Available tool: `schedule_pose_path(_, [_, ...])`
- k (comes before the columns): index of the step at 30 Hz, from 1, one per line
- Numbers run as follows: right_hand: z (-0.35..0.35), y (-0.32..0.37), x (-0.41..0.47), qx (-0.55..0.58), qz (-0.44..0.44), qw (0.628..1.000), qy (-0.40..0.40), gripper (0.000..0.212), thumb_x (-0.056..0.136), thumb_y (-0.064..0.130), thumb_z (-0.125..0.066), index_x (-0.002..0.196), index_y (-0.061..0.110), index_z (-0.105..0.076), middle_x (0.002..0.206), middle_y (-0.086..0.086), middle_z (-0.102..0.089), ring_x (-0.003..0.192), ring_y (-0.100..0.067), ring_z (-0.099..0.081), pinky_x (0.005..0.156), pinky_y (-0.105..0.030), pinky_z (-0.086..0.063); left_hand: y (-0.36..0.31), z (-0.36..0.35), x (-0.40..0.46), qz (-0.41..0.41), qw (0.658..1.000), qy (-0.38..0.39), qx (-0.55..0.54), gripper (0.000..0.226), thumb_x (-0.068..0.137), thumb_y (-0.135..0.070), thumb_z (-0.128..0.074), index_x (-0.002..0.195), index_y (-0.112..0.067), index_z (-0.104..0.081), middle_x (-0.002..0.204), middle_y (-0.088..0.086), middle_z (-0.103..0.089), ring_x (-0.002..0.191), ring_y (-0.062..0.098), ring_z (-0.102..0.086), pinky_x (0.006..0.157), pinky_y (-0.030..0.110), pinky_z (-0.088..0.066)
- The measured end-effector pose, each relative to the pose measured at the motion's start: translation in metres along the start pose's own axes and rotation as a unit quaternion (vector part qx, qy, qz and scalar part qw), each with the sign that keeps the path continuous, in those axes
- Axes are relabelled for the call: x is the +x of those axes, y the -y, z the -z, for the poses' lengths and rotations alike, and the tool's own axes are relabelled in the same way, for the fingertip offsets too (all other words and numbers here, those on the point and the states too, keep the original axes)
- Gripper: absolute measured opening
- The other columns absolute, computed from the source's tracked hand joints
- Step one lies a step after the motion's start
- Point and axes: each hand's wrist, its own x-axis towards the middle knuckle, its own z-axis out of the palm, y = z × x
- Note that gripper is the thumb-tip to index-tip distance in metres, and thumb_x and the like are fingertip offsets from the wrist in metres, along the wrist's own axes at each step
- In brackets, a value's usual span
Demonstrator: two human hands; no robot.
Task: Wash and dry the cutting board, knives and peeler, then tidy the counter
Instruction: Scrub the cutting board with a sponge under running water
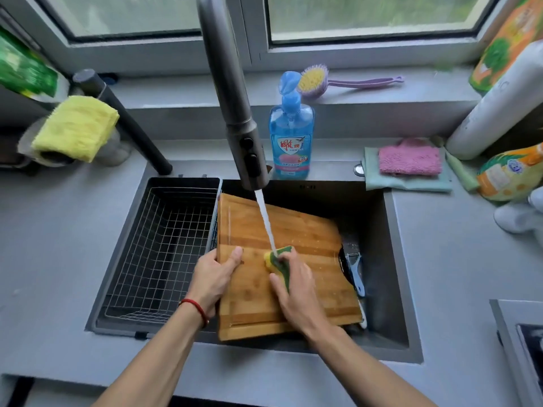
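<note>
Wooden cutting board (293,230) tilted in sink (396,259), under running faucet (235,113). Left hand (214,277) grips its left edge; right hand (293,284) clamps a sponge (280,259). Peeler (357,270) just right. Blue soap bottle (291,142) on far desk (455,259), label script unreadable.

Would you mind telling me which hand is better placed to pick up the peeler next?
The right hand. The peeler lies in the sink off the cutting board's right edge, nearest that hand, though it grips the sponge. The left hand holds the board's left edge.
</note>
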Motion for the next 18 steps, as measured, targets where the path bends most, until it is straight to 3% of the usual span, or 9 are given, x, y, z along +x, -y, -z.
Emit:
schedule_pose_path(3, [-0.031, -0.004, 0.02, -0.051, 0.077, 0.996, 0.018, 0.034, 0.104, 0.05, -0.034, 0.137, 0.048, -0.04, 0.165, 0.009, -0.026, 0.152, -0.011, -0.013, 0.117, -0.042, -0.022, 0.008, 0.009, -0.012, -0.005, 0.999, -0.017, -0.033, 0.029, 0.092, -0.039, -0.072, 0.098, -0.011, -0.073, 0.091, 0.006, -0.08, 0.081, 0.024, -0.078, 0.059, 0.033, -0.062])
schedule_pose_path(5, [-0.021, -0.012, 0.05, -0.074, 0.086, 0.993, 0.012, 0.045, 0.106, 0.034, -0.041, 0.151, 0.038, -0.039, 0.166, 0.007, -0.026, 0.154, -0.015, -0.016, 0.123, -0.042, -0.021, 0.01, 0.009, -0.015, -0.003, 0.998, -0.028, -0.051, 0.025, 0.091, -0.036, -0.073, 0.095, -0.012, -0.076, 0.091, 0.007, -0.08, 0.082, 0.026, -0.078, 0.061, 0.038, -0.063])
schedule_pose_path(7, [-0.002, -0.028, 0.069, -0.081, 0.018, 0.996, -0.016, 0.049, 0.107, 0.022, -0.044, 0.154, 0.033, -0.039, 0.166, 0.004, -0.027, 0.153, -0.017, -0.023, 0.125, -0.039, -0.02, 0.011, 0.007, -0.014, 0.007, 0.997, -0.032, -0.076, 0.016, 0.091, -0.032, -0.074, 0.092, -0.017, -0.079, 0.092, 0.008, -0.08, 0.082, 0.027, -0.078, 0.06, 0.041, -0.063])
schedule_pose_path(10, [0.006, -0.04, 0.045, -0.063, -0.065, 0.995, -0.044, 0.047, 0.109, 0.033, -0.039, 0.155, 0.043, -0.035, 0.168, 0.009, -0.018, 0.154, -0.016, -0.016, 0.125, -0.035, -0.016, 0.016, 0.003, -0.014, 0.039, 0.992, -0.036, -0.111, 0.021, 0.09, -0.03, -0.075, 0.096, -0.01, -0.076, 0.093, 0.016, -0.079, 0.083, 0.034, -0.077, 0.062, 0.046, -0.063])
schedule_pose_path(13, [-0.033, -0.013, 0.022, -0.024, 0.024, 0.999, 0.007, 0.048, 0.105, 0.043, -0.034, 0.151, 0.057, -0.028, 0.167, 0.014, -0.014, 0.155, -0.015, -0.008, 0.124, -0.039, -0.012, 0.021, -0.003, -0.019, 0.046, 0.992, -0.018, -0.116, 0.033, 0.084, -0.033, -0.077, 0.103, -0.006, -0.073, 0.096, 0.018, -0.078, 0.084, 0.033, -0.077, 0.064, 0.042, -0.063])
schedule_pose_path(15, [-0.045, -0.005, 0.05, -0.04, 0.07, 0.996, 0.026, 0.05, 0.106, 0.033, -0.041, 0.154, 0.044, -0.035, 0.166, 0.004, -0.023, 0.154, -0.021, -0.015, 0.127, -0.045, -0.016, 0.024, -0.007, -0.018, 0.041, 0.995, -0.017, -0.089, 0.037, 0.08, -0.035, -0.078, 0.102, -0.007, -0.073, 0.095, 0.016, -0.078, 0.083, 0.03, -0.077, 0.063, 0.039, -0.062])
schedule_pose_path(18, [-0.011, -0.03, 0.093, -0.125, -0.011, 0.992, 0.012, 0.052, 0.106, 0.015, -0.044, 0.157, 0.027, -0.037, 0.167, -0.003, -0.025, 0.154, -0.024, -0.02, 0.126, -0.042, -0.018, 0.027, -0.003, -0.018, 0.057, 0.994, -0.024, -0.088, 0.032, 0.085, -0.033, -0.076, 0.103, -0.007, -0.072, 0.093, 0.016, -0.079, 0.083, 0.033, -0.077, 0.062, 0.043, -0.063])
